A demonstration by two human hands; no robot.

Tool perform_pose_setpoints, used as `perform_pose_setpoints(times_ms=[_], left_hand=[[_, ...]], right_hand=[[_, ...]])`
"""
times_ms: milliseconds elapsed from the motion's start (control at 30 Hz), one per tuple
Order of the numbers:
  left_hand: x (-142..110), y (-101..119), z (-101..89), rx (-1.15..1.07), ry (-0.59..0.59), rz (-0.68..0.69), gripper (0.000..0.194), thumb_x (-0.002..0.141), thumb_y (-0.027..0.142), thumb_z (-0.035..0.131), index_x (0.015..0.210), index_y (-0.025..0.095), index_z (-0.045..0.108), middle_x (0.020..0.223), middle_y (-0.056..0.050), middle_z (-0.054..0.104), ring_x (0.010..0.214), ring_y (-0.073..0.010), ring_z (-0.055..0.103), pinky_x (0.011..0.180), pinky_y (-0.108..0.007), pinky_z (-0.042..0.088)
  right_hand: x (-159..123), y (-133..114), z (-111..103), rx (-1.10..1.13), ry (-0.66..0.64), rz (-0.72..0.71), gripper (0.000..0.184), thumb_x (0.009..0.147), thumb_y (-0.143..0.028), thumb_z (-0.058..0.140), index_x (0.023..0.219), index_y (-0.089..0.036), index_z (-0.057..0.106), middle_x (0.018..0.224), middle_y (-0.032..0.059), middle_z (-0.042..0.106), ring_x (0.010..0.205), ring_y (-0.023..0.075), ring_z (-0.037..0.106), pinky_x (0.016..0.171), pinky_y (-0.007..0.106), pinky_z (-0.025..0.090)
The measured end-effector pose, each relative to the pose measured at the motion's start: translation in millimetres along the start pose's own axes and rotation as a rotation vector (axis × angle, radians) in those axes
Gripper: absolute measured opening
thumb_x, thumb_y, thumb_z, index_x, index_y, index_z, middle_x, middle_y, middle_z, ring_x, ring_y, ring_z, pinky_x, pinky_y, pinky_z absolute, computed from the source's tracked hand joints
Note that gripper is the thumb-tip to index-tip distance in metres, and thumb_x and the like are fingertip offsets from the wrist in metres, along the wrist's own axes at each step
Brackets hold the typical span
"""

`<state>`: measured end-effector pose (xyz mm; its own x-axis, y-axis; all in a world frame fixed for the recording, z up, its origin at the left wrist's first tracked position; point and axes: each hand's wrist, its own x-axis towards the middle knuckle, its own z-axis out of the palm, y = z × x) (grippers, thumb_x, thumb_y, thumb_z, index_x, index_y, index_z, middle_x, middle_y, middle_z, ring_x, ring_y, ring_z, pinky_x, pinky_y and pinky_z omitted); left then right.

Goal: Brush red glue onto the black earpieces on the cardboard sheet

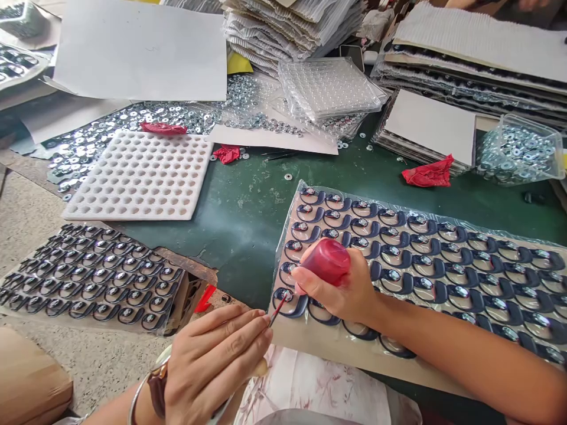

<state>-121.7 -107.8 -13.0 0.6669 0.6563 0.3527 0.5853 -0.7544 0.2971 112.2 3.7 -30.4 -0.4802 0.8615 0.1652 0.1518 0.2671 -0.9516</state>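
My right hand is wrapped round a red squeeze bottle, its base tilted up and its nozzle hidden by the fingers. In my left hand are thin pointed metal tweezers, mostly covered by the fingers. Their reddish tip is at a round silvery piece on a dark curved part, at the near left corner of a film-covered cardboard sheet. Rows of similar dark hooked parts with shiny round pieces cover that sheet, partly hidden beneath my right forearm.
A second sheet of dark parts lies to the left. Behind it sits a white tray with round hollows. Loose metal washers, a clear box of washers, stacked clear trays and red scraps lie farther back.
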Motion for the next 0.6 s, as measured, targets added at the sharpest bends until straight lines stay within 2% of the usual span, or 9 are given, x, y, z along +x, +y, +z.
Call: perform_pose_setpoints(times_ms=[233,500,600], left_hand=[[6,-5,1.2,-0.032,0.037,-0.005,0.028,0.095,0.011,0.045,0.117,0.005,0.062,0.113,-0.015,0.072,0.118,-0.0195,0.064,0.102,-0.035,0.051],[28,-11,1.8,-0.175,0.263,-0.122,0.02,0.092,0.011,0.047,0.099,0.01,0.066,0.089,-0.008,0.075,0.083,-0.0144,0.073,0.081,-0.028,0.057],[30,-13,3.1,-0.229,0.34,-0.203,0.017,0.089,0.009,0.051,0.094,0.012,0.066,0.084,-0.005,0.075,0.076,-0.0129,0.072,0.081,-0.028,0.056]], right_hand=[[1,-4,0,0.088,0.029,0.045,0.023,0.085,-0.04,0.07,0.078,-0.019,0.062,0.055,-0.0025,0.061,0.048,0.0115,0.057,0.046,0.025,0.048],[-3,0,1,0.125,-0.035,0.036,0.019,0.087,-0.039,0.069,0.085,-0.021,0.064,0.055,-0.0047,0.058,0.047,0.0103,0.055,0.047,0.024,0.049],[-5,2,1,0.133,-0.063,0.009,0.018,0.085,-0.038,0.072,0.091,-0.023,0.063,0.061,-0.0043,0.061,0.049,0.0105,0.055,0.047,0.025,0.049]])
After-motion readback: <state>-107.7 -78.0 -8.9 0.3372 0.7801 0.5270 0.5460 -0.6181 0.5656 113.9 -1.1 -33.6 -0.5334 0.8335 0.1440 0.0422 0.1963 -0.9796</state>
